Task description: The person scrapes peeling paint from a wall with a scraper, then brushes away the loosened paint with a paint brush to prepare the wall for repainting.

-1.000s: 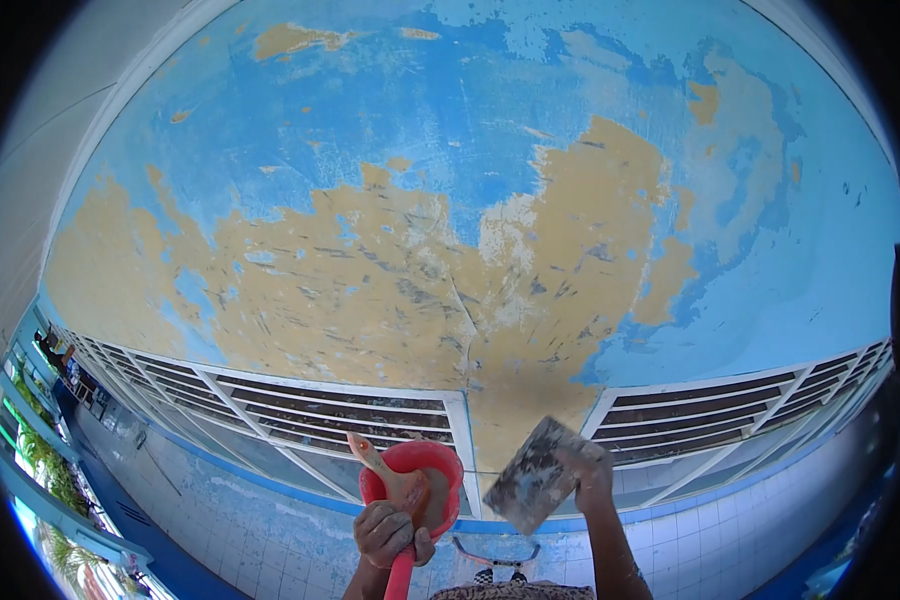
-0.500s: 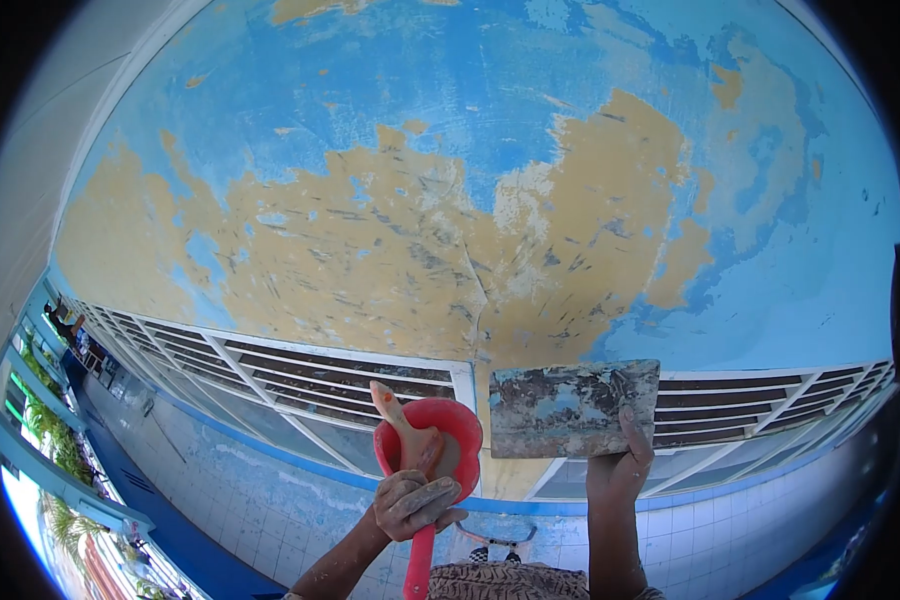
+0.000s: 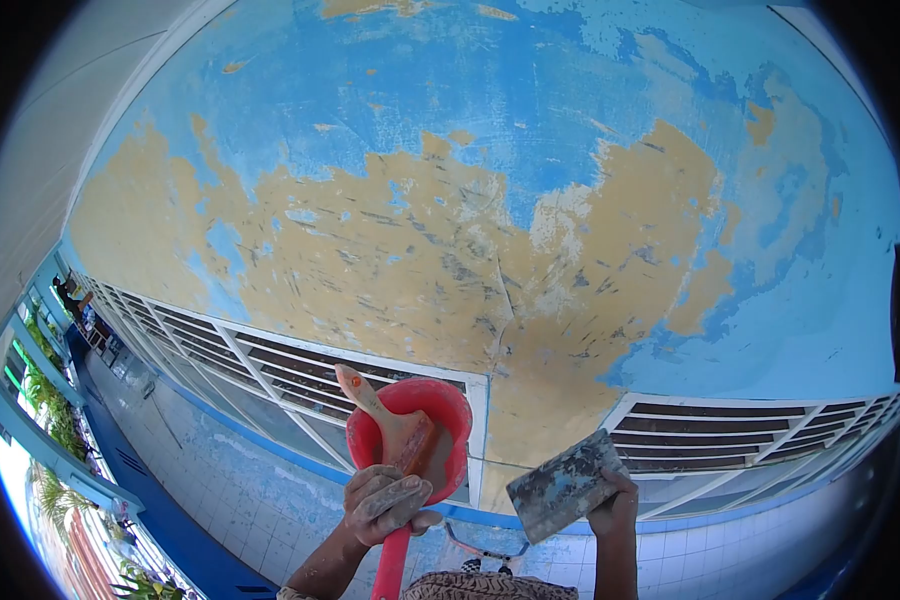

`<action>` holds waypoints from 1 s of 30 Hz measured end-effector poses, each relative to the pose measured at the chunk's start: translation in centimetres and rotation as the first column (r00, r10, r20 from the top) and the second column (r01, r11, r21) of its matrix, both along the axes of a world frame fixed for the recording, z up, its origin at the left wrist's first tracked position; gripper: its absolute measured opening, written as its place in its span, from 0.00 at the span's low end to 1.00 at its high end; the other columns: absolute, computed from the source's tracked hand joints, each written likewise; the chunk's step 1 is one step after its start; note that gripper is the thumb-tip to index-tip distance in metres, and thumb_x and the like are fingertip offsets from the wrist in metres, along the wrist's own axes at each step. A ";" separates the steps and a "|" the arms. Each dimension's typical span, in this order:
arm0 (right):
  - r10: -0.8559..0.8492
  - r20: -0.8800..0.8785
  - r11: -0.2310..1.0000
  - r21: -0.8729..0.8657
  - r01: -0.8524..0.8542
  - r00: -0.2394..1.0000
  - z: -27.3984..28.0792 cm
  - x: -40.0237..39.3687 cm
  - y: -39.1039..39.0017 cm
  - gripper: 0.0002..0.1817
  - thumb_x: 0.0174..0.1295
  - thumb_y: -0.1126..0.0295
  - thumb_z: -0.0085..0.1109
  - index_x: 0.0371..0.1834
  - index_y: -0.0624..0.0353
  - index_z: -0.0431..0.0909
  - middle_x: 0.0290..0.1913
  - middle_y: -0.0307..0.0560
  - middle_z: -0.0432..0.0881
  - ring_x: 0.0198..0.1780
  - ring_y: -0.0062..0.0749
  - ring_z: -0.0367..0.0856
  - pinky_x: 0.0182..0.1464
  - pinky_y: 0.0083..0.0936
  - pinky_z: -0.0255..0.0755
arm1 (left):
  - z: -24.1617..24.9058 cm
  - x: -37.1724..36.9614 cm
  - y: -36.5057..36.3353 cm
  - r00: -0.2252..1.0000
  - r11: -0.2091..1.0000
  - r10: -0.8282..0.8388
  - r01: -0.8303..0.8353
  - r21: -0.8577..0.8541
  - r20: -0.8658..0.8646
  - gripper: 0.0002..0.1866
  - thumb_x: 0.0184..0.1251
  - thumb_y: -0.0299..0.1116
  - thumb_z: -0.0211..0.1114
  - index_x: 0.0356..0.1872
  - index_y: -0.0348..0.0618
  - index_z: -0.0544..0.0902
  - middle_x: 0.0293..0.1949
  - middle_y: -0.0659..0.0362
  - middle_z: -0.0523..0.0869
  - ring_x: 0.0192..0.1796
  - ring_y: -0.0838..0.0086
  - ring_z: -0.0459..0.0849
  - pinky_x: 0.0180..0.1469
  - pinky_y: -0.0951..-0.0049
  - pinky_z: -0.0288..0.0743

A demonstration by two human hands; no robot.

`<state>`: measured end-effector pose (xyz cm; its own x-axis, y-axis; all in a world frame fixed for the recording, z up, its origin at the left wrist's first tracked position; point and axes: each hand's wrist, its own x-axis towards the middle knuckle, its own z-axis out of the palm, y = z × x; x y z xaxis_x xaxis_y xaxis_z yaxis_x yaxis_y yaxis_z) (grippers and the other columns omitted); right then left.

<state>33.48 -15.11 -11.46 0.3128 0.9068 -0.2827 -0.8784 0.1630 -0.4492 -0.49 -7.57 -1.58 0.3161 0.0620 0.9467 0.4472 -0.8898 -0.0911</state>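
My left hand (image 3: 385, 503), smeared with pale residue, is closed around the neck of a red plastic dipper (image 3: 454, 405). A paintbrush (image 3: 375, 403) with a pale handle leans inside it, bristles down in greyish wet matter. Its handle sticks out over the far rim. In my right hand (image 3: 616, 507) is a flat rectangular trowel (image 3: 567, 487), its face stained grey and dark. The trowel is tilted, right end higher, and apart from the wall. Ahead stands a wall (image 3: 400, 270) with peeling blue paint over a tan layer. A thin crack runs down its middle.
Louvred windows (image 3: 710, 432) with white frames lie below the painted wall on both sides. Pale tiles (image 3: 220, 500) cover the lower area. Plants (image 3: 60, 430) and blue railings stand at the far left. Patterned fabric (image 3: 490, 586) shows at the bottom edge.
The trowel has dropped lower and turned from nearly level to a slant, with my right hand lower too. The dipper and brush have shifted slightly left. The whole view has moved a little.
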 end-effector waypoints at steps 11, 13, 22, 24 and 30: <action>-0.194 0.957 0.956 0.234 0.175 -0.216 5.5 0.9 -0.5 0.20 0.56 0.84 0.60 0.53 0.64 0.86 0.52 0.57 0.81 0.45 0.41 0.84 0.46 0.29 0.77 | 0.9 1.1 -1.1 0.913 0.911 -0.397 0.404 -0.079 0.096 0.26 0.57 0.51 0.77 0.45 0.38 0.89 0.46 0.57 0.84 0.32 0.66 0.88 0.36 0.67 0.86; -0.184 0.958 0.948 0.232 0.216 -0.221 7.3 -1.1 0.4 0.16 0.57 0.83 0.61 0.48 0.63 0.88 0.49 0.58 0.81 0.45 0.41 0.83 0.46 0.31 0.76 | 0.9 1.5 -1.0 0.888 0.884 -0.455 0.460 -0.086 0.069 0.24 0.53 0.46 0.80 0.44 0.38 0.90 0.45 0.56 0.83 0.32 0.64 0.88 0.37 0.65 0.87; 0.025 0.996 0.996 -0.032 0.080 0.087 9.3 -2.9 0.9 0.18 0.70 0.57 0.61 0.45 0.63 0.89 0.43 0.53 0.78 0.48 0.46 0.75 0.57 0.38 0.70 | 0.2 4.0 -0.6 0.867 0.865 -0.489 0.497 -0.077 0.101 0.24 0.56 0.50 0.77 0.43 0.38 0.92 0.45 0.58 0.82 0.32 0.71 0.85 0.37 0.69 0.86; 0.004 0.993 1.000 -0.001 -0.028 0.116 9.7 -3.3 1.2 0.24 0.72 0.49 0.57 0.43 0.63 0.89 0.42 0.53 0.79 0.49 0.43 0.73 0.54 0.37 0.70 | 0.0 5.0 -0.5 0.874 0.874 -0.480 0.483 -0.040 0.078 0.25 0.58 0.53 0.76 0.43 0.39 0.93 0.48 0.63 0.79 0.29 0.76 0.81 0.34 0.72 0.82; 0.311 0.949 0.937 -0.296 -0.186 0.052 10.1 -4.7 2.3 0.28 0.71 0.45 0.59 0.35 0.64 0.88 0.33 0.53 0.77 0.48 0.41 0.72 0.52 0.38 0.70 | -2.6 7.6 -0.4 0.887 0.892 -0.452 0.449 0.056 0.090 0.24 0.55 0.54 0.77 0.41 0.43 0.93 0.45 0.64 0.71 0.26 0.79 0.76 0.32 0.75 0.79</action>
